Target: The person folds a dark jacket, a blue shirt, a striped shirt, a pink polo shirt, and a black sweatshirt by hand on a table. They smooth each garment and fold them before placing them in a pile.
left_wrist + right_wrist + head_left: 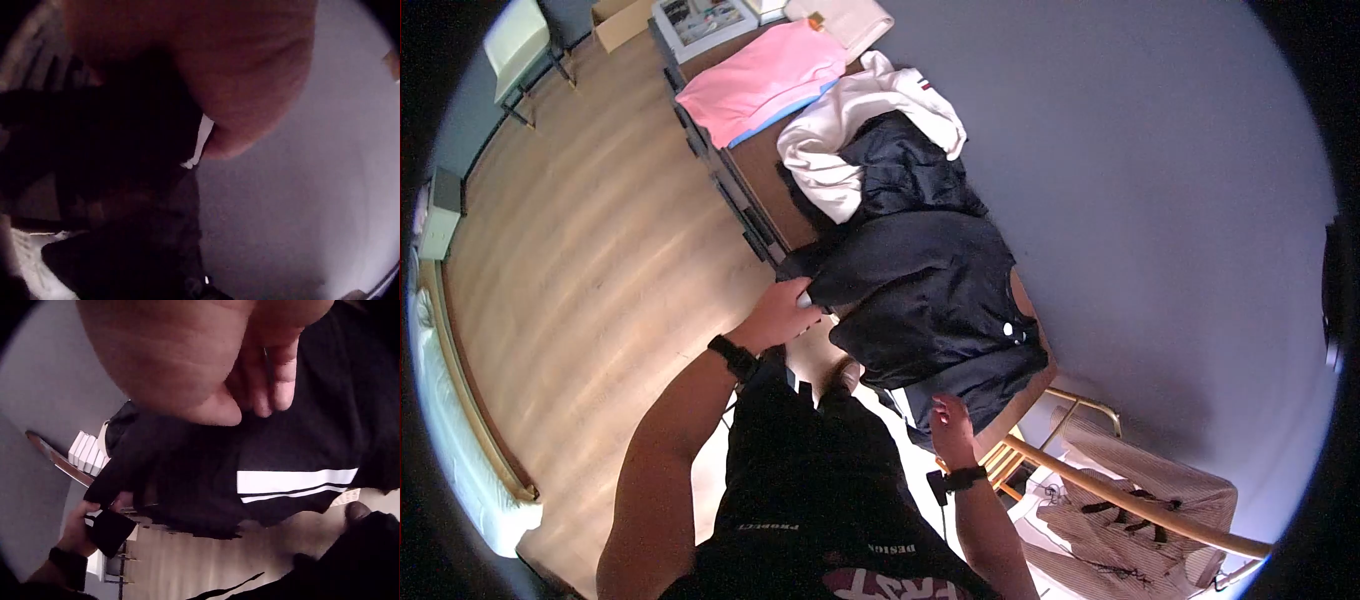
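Note:
A black garment (940, 290) lies spread near the end of the long surface, its front edge hanging over. At its left side my left hand (780, 315) grips a sleeve end, where a bit of white shows at the fingers; the right wrist view also has this left hand (76, 532) around the cloth. My right hand (952, 425) is over the garment's near part, fingers loosely bent, with no cloth visible between them. In the right wrist view, a white stripe (294, 482) crosses the black cloth below the right hand (212, 362).
Beyond the garment lie a black and white garment (830, 150), a pink folded cloth (765, 75) and a framed tray-like item (700, 22). A wooden-railed chair (1140, 500) holding a striped brown garment (1100, 530) stands at the lower right. A grey wall (1160, 200) runs along the right.

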Tool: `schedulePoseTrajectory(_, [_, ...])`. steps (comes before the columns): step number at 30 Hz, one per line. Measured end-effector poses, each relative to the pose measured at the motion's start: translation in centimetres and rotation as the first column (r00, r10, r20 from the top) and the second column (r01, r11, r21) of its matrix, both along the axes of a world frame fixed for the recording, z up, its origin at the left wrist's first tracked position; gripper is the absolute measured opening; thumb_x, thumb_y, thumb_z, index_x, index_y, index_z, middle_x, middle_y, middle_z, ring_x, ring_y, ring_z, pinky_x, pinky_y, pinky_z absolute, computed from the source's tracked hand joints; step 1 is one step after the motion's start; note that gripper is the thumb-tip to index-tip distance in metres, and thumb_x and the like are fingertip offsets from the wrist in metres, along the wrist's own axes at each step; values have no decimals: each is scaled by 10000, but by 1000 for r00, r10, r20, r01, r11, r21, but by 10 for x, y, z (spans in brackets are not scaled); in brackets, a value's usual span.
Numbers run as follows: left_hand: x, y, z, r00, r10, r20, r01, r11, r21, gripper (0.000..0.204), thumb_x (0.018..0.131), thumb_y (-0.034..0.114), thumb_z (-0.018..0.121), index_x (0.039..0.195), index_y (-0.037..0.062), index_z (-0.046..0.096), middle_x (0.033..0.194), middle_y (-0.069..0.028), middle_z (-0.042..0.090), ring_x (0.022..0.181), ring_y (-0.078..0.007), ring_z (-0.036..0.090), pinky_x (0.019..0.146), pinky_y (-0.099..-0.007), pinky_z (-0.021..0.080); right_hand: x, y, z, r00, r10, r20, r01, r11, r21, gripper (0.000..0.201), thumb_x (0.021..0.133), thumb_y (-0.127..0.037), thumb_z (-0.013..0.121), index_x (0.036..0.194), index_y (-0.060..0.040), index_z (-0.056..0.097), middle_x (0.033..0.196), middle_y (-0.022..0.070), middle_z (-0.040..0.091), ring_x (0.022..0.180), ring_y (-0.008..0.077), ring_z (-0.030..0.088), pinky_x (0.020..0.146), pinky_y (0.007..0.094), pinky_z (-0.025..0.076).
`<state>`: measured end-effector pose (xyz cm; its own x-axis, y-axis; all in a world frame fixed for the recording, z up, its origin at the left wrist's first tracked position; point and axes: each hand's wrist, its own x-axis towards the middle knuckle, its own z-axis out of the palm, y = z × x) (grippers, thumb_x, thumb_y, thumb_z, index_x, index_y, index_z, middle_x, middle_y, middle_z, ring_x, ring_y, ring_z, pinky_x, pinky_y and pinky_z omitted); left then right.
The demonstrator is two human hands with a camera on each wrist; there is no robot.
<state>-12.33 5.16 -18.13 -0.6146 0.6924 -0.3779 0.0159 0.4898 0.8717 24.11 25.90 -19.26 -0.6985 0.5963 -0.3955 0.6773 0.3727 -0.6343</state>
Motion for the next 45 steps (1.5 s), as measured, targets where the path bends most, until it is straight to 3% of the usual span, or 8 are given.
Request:
schedulePoseTrajectory(10, [84, 57, 98, 863, -110, -494, 257, 936, 241, 468, 726, -65, 578, 1170, 75, 534, 1068, -138, 555, 1034, -372, 549, 911, -447, 446, -34, 34, -6, 989, -71, -132, 18, 931, -365, 304, 913, -62, 621, 1215, -35, 611, 1069, 64, 678, 938, 156, 640, 828, 292, 511])
schedulePoseTrajectory(19, [194, 91, 64, 105, -723, -682, 844, 428, -323, 362, 815, 146, 626, 1175, 109, 618, 1300, -66, 563, 1068, -254, 568, 888, -386, 482, -10, 89, -22, 879, -451, -154, 243, 702, -669, 287, 946, -128, 629, 1200, 0, 598, 1053, 113, 667, 886, 193, 673, 772, 324, 567])
schedulePoseTrajectory(25, [215, 67, 13, 318, -834, -450, 796, 493, -352, 429, 804, 181, 635, 1206, 33, 596, 1241, -122, 616, 1170, -315, 548, 993, -430, 451, -6, 100, -6, 864, -504, 18, 301, 487, -820, 309, 964, -178, 599, 1223, -14, 559, 1147, 116, 643, 982, 205, 656, 845, 333, 555])
schedulePoseTrajectory(27, [214, 68, 24, 578, -807, 122, 792, 519, -321, 455, 869, 244, 592, 1266, 23, 568, 1235, -174, 629, 1156, -361, 583, 1012, -450, 460, -2, 97, -25, 934, -356, -8, 209, 565, -798, 335, 958, -169, 613, 1246, -13, 542, 1145, 110, 642, 983, 207, 653, 849, 341, 554])
schedulePoseTrajectory(30, [220, 45, -16, 715, -651, 253, 690, 602, -401, 478, 915, 312, 563, 1304, 35, 543, 1202, -211, 645, 1125, -381, 614, 984, -469, 478, 6, 89, -42, 959, -280, -41, 157, 646, -747, 326, 953, -162, 621, 1235, -12, 554, 1138, 108, 645, 963, 198, 652, 837, 335, 552])
schedulePoseTrajectory(37, [207, 13, -43, 805, -573, 154, 568, 668, -482, 356, 920, 281, 511, 1108, 18, 659, 1134, -224, 667, 1087, -373, 629, 955, -473, 480, 46, 107, -42, 853, -512, -102, 327, 677, -659, 234, 952, -104, 598, 1170, -18, 590, 1054, 85, 649, 900, 164, 642, 797, 318, 546])
schedulePoseTrajectory(42, [183, 10, -40, 853, -517, -70, 395, 728, -561, 310, 916, 199, 456, 1030, 8, 672, 1058, -234, 680, 1018, -386, 649, 885, -488, 514, 79, 166, -66, 766, -516, -383, 583, 809, 76, 271, 875, -82, 650, 1127, -3, 588, 1028, 94, 656, 884, 202, 637, 827, 335, 513])
schedulePoseTrajectory(45, [165, 20, -33, 856, -515, -45, 396, 709, -584, 323, 930, 223, 449, 1032, -10, 647, 1121, -231, 657, 1072, -379, 624, 928, -473, 498, 81, 195, -61, 729, -587, -352, 666, 727, 166, 312, 845, -106, 686, 1123, 2, 592, 1020, 98, 657, 921, 221, 632, 861, 337, 495])
